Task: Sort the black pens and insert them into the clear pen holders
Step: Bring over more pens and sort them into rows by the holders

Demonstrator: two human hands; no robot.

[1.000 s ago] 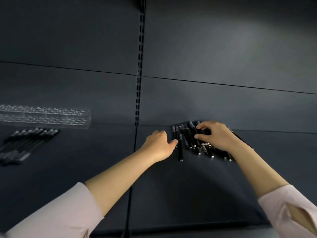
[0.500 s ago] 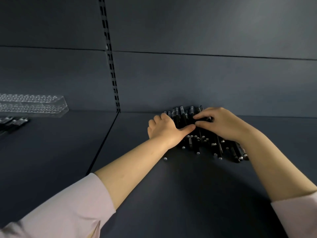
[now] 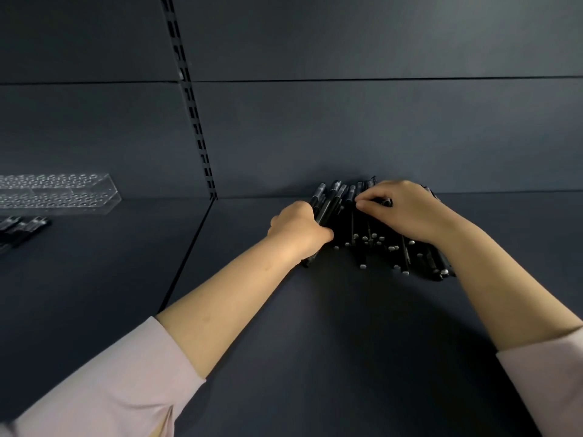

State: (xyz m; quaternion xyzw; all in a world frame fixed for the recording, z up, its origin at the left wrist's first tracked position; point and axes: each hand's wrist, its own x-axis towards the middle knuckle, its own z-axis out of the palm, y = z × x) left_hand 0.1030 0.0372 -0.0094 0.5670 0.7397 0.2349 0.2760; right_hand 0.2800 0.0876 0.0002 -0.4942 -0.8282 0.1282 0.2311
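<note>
A pile of black pens (image 3: 375, 238) with silver tips lies on the dark shelf against the back wall, right of the shelf seam. My left hand (image 3: 299, 230) is at the pile's left edge, its fingers curled round a few pens that stick out above and below it. My right hand (image 3: 400, 209) lies on top of the pile and pinches pens near their far ends. A clear pen holder (image 3: 56, 193) with rows of holes stands at the far left.
A second bunch of black pens (image 3: 22, 228) lies in front of the clear holder at the left edge. A slotted metal upright (image 3: 192, 102) runs up the back wall. The dark shelf surface (image 3: 315, 342) stretches toward me.
My left hand has closed round a few pens at the pile's left side and lifted their far ends. My right hand has stayed on the pile. The view has drifted slightly.
</note>
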